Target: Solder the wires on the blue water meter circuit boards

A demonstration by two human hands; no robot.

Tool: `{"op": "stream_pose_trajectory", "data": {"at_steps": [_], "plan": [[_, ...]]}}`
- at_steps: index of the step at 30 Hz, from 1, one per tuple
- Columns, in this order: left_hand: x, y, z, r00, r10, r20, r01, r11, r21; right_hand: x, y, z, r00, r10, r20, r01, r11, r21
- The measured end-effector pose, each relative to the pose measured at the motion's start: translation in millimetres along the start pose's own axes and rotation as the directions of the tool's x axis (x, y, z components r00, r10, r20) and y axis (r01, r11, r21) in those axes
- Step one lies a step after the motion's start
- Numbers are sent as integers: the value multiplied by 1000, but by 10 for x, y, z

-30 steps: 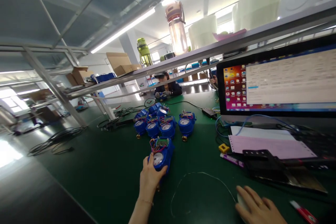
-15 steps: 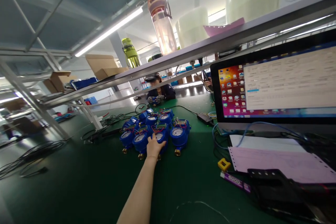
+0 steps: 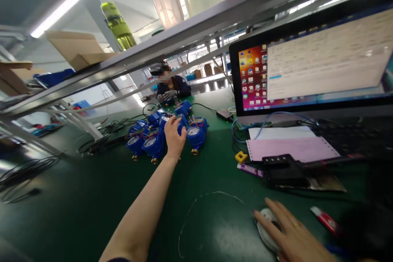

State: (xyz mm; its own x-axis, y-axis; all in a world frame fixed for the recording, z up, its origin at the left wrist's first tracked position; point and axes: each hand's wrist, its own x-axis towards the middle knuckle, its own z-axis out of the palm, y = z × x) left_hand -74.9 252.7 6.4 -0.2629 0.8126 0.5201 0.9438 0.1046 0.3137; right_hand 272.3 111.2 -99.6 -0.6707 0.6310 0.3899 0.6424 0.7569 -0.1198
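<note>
Ahead of me several blue water meters (image 3: 152, 144) with round white dials, brass fittings and exposed wires stand in a cluster on the green table. My left hand (image 3: 175, 137) reaches into it, its fingers curled over a water meter (image 3: 183, 121) that it mostly hides. Just right of that hand stands a separate water meter (image 3: 195, 134). At the lower right, my right hand (image 3: 288, 231) rests over a computer mouse (image 3: 268, 229), thumb along its left side and fingers across its top, slightly blurred.
A monitor (image 3: 307, 61) stands at right, with pink paper (image 3: 291, 149), a yellow block (image 3: 241, 156), a purple marker (image 3: 250, 170) and a black device (image 3: 285, 170) before it. Overhead runs a shelf (image 3: 138, 58). Cables (image 3: 27, 176) lie left. A gloved person (image 3: 172, 86) sits opposite.
My right hand has come into view on the mouse. My left hand remains among the meters, its grip shifted slightly. The view has turned right and down.
</note>
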Motion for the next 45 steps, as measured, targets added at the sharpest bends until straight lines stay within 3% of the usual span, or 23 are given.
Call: {"op": "stream_pose_trajectory", "data": {"at_steps": [2, 3, 5, 7, 8, 9, 11, 13, 15, 17, 18, 20, 22, 27, 29, 31, 32, 33, 35, 36, 38, 41, 45], "plan": [[-454, 358, -91, 968, 214, 128, -204, 975, -84, 100, -16, -215, 986, 83, 142, -97, 991, 95], [-681, 521, -130, 881, 410, 236, -373, 909, -188, 161, -21, -305, 964, 131, 232, -169, 973, 154], [-1078, 775, -195, 639, 612, 465, -491, 790, -366, 272, -6, -430, 918, 160, 362, -283, 905, 317], [-1356, 906, -241, 428, 647, 630, -425, 760, -492, 334, 47, -485, 892, 198, 407, -380, 815, 437], [-1450, 927, -256, 363, 633, 684, -342, 774, -534, 341, 80, -493, 880, 219, 421, -426, 757, 495], [-1519, 925, -269, 332, 613, 717, -247, 790, -561, 334, 110, -494, 866, 230, 444, -471, 672, 571], [-1614, 884, -291, 343, 581, 738, -94, 803, -589, 291, 141, -496, 845, 190, 500, -531, 408, 743], [-1698, 841, -309, 416, 550, 725, -38, 807, -590, 244, 111, -513, 847, 123, 517, -527, 72, 847], [-1810, 830, -317, 478, 516, 710, -48, 823, -566, 223, 21, -541, 854, 134, 503, -475, -195, 858], [-1956, 855, -312, 547, 452, 705, -45, 857, -514, 245, -106, -559, 845, 233, 481, -392, -341, 854], [-2037, 878, -305, 586, 411, 698, -44, 877, -479, 271, -176, -561, 837, 293, 461, -347, -367, 863], [-2202, 941, -294, 657, 344, 671, -55, 909, -413, 346, -320, -549, 827, 394, 402, -270, -349, 897], [-2355, 1022, -308, 697, 312, 646, -85, 930, -357, 428, -459, -529, 823, 448, 350, -228, -303, 925], [-2538, 1192, -621, 679, 338, 652, -226, 941, -253, 525, -639, -511, 806, 523, 277, -213, -181, 960], [-2464, 1184, -857, 668, 362, 650, -268, 932, -244, 494, -614, -520, 809, 548, 212, -246, -12, 969], [-2308, 1119, -1080, 676, 374, 635, -279, 927, -249, 429, -582, -541, 854, 485, 190, -298, 155, 942], [-2217, 1072, -1161, 688, 371, 624, -271, 929, -253, 389, -580, -559, 887, 402, 228, -324, 188, 927], [-2132, 1022, -1211, 704, 362, 611, -259, 932, -253, 350, -593, -581, 912, 285, 295, -351, 170, 921], [-2025, 940, -1213, 726, 344, 595, -235, 938, -256, 297, -656, -630, 911, 40, 410, -411, 28, 911], [-2017, 919, -1171, 730, 336, 595, -224, 940, -256, 289, -696, -651, 908, -7, 419, -420, -18, 908], [-2098, 934, -1051, 725, 328, 606, -212, 943, -256, 317, -754, -667, 922, 106, 372, -373, -12, 928], [-2341, 1067, -932, 701, 332, 631, -222, 943, -249, 417, -709, -603, 890, 411, 199, -290, 173, 941], [-2446, 1212, -1018, 680, 336, 652, -261, 942, -212, 494, -494, -429, 890, 446, 90, -295, 414, 861]]}}
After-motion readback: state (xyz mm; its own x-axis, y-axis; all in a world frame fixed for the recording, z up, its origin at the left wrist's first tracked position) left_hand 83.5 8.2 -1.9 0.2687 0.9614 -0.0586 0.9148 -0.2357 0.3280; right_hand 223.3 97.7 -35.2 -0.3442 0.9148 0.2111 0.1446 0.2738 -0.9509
